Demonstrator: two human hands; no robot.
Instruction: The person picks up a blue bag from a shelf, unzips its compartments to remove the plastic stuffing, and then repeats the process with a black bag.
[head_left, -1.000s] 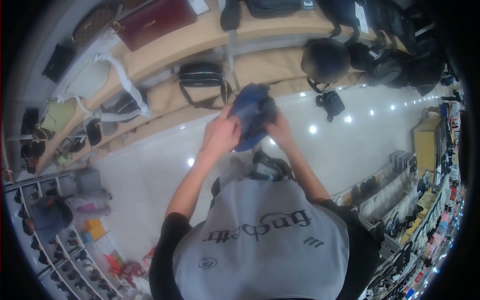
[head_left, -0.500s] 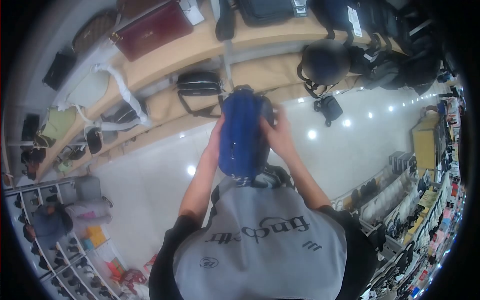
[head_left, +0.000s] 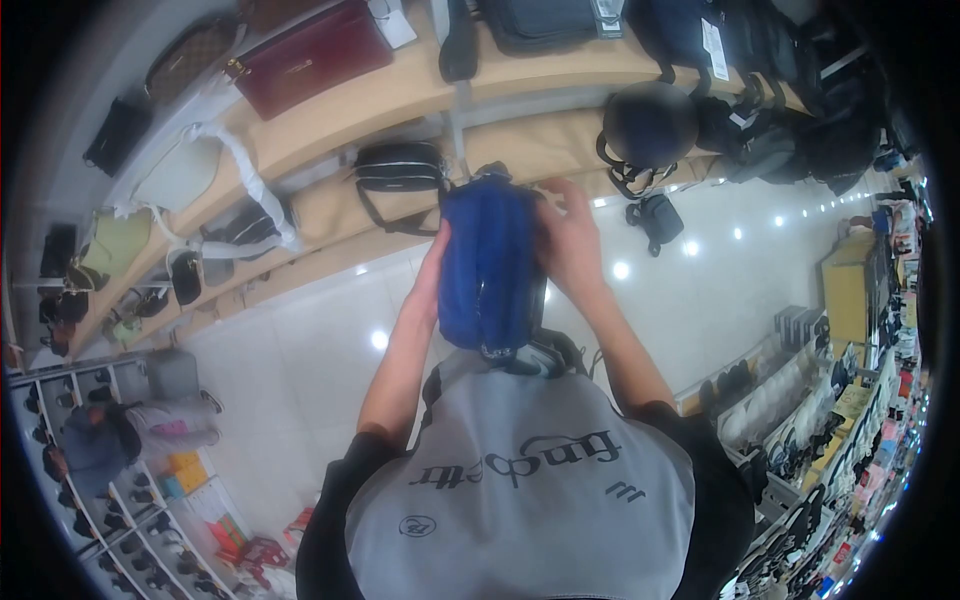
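A blue zippered bag (head_left: 487, 265) is held upright in front of my chest, its dark strap hanging down against the grey shirt. My left hand (head_left: 430, 270) presses along the bag's left side, the fingers mostly hidden behind it. On the other side, my right hand (head_left: 572, 240) grips the bag near its upper right edge, with fingers curled at the top. Just beyond the bag, a black zippered bag (head_left: 400, 167) rests on the lower wooden shelf.
Curved wooden shelves (head_left: 350, 105) run across the top with a dark red bag (head_left: 312, 58) and several others. At lower left a person (head_left: 110, 440) is beside a shoe rack (head_left: 130, 545). Merchandise racks (head_left: 770, 400) stand at right; a small black bag (head_left: 657, 222) lies beyond.
My right hand has moved up and a little to the right along the bag. The blue bag has turned slightly, showing its zippered side more toward the middle.
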